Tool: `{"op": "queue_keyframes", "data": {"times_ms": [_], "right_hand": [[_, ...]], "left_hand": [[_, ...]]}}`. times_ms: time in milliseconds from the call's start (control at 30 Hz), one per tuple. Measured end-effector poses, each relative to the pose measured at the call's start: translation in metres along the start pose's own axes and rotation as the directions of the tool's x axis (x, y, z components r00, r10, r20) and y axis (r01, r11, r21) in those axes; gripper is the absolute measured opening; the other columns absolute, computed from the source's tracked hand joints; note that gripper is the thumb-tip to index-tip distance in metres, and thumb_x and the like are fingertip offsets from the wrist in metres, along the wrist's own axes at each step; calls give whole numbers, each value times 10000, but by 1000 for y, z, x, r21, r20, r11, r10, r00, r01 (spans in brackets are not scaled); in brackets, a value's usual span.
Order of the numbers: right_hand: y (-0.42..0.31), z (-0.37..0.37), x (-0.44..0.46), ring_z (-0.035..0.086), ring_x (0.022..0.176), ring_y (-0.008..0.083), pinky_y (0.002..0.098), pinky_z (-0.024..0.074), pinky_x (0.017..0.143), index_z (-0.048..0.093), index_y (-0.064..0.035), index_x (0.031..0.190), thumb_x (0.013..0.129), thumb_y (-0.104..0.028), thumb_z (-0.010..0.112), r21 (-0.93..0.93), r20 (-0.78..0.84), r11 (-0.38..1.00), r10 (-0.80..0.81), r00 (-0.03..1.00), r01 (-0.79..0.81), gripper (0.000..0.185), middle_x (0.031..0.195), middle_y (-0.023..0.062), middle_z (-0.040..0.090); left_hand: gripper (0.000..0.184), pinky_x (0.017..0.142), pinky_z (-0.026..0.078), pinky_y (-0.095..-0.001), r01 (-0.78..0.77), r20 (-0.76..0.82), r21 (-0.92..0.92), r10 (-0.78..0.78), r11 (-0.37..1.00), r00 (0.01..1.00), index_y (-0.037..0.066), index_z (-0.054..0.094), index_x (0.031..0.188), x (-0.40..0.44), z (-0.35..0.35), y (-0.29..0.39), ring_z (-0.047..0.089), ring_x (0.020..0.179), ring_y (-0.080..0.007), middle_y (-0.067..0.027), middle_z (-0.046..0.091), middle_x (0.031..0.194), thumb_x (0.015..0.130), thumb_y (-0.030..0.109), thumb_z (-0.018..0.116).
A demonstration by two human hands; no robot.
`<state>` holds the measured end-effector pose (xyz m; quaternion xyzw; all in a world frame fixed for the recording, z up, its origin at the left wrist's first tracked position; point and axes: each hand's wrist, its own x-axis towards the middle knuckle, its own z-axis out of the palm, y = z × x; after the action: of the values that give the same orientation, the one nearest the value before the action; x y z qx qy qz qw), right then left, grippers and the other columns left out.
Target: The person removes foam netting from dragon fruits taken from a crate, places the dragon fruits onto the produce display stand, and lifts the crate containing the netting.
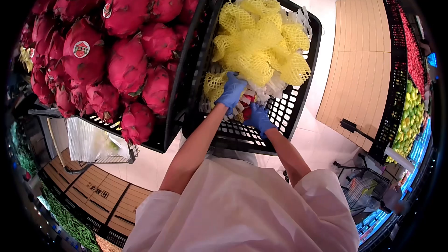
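Note:
Both my hands wear blue gloves and are inside a black basket (315, 42) holding yellow foam nets (256, 42) and whitish wrapping (275, 86). My left hand (232, 91) is closed at the lower left edge of the nets; what its fingers grip is hidden. Lower and to the right, my right hand (259, 117) has its fingers curled against a red item (247, 113), probably a dragon fruit, that shows between the hands. Part of this item is covered by netting and my fingers.
A black crate (173, 107) piled with dragon fruits (128, 65) stands left of the basket. Wooden-panelled stands (357, 56) are at the right, with green and yellow fruit (408, 116) beyond. A cart (364, 184) stands at the lower right; plastic bags (93, 140) hang lower left.

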<state>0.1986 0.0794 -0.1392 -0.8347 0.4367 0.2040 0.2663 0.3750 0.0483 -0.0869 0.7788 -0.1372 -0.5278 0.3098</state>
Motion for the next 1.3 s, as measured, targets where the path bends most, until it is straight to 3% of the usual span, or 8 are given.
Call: {"op": "queue_keyframes", "data": {"times_ms": [333,400,467,567,700,833,1100,1300], "right_hand": [[-15,-43,4,544,984,339,413,438,834,420,-66,1203,539,-450,745,-37,226,997,71,972,-64,833,1066,194,550],[-1,-34,5,562,951,292,367,446,815,448,-32,1176,588,-453,728,133,100,990,29,995,-43,776,1054,192,562],[-7,-89,1,568,900,239,338,447,791,488,11,1120,636,-443,706,289,428,951,-26,903,-110,698,1025,175,579],[-18,-127,-10,557,865,140,279,457,735,515,4,1100,718,-423,668,630,627,603,-22,779,-490,593,963,91,587],[-35,-142,-34,553,859,113,245,460,750,510,-18,1113,748,-342,671,874,441,249,-44,896,-418,514,968,72,572],[-68,-122,-27,557,946,223,326,452,841,476,-19,1165,544,-350,814,639,-77,769,44,996,16,779,1056,128,561],[-85,-116,-22,535,1014,232,306,439,870,385,8,1236,496,-340,835,524,27,844,117,993,-114,933,1117,169,529],[-46,-88,-20,538,980,173,284,442,864,409,-8,1228,554,-302,830,903,66,412,135,989,-117,847,1115,124,538]], "left_hand": [[525,733,448,-357,-46,-113,-170,27,984,993,40,381,1112,-19,-14,-4,575,849,-283,-177,569,962,688,213,639],[528,704,448,-351,221,101,-257,-201,941,974,38,372,1128,-20,-22,-11,573,785,-265,-178,587,866,716,249,627],[475,679,444,-337,-35,-173,-132,12,991,985,30,414,1122,-49,-30,0,562,712,-226,-141,602,744,761,287,585],[473,695,441,-314,97,158,25,-100,995,982,26,466,1107,-64,-51,7,557,731,-185,-120,605,759,799,367,574],[496,761,445,-296,-270,180,42,259,962,949,42,528,1095,-80,-45,-16,575,840,-213,-147,589,969,802,439,577],[477,781,446,-308,-244,117,-295,288,924,950,61,558,1094,-65,-38,-32,560,890,-213,-124,573,1006,767,397,644],[335,737,447,-409,-204,-219,243,259,948,941,31,555,1029,-78,-60,-9,559,888,-375,-231,590,931,846,308,511],[335,773,436,-391,-234,-213,-155,198,960,957,37,531,1087,-53,-54,-36,566,920,-344,-197,590,1014,866,282,478]]}}
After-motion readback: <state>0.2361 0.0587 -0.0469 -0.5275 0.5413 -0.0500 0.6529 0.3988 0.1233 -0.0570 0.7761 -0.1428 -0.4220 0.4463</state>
